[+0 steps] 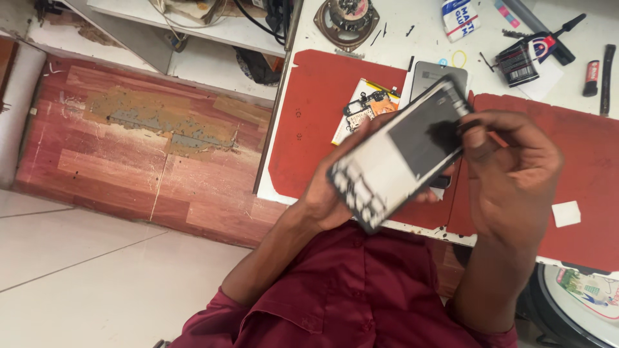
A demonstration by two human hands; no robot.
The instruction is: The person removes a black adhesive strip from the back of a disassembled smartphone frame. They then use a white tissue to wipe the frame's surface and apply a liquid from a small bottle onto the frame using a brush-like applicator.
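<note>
My left hand (332,193) holds an opened phone frame (400,154) from beneath, tilted up over the near edge of the worktable. The frame shows a grey inner plate and a dark panel. My right hand (509,174) is closed around a thin red-tipped tool (495,138) that touches the frame's upper right end. Behind the frame on a red mat (316,122) lie a phone circuit board with a battery (364,109) and a grey phone back (429,74).
On the white tabletop (419,32) at the back lie a round speaker part (346,20), a glue tube (459,18), a black bottle (516,62) and a lighter (590,77). A white square (566,213) sits on the mat. To the left is a worn wooden floor (142,142).
</note>
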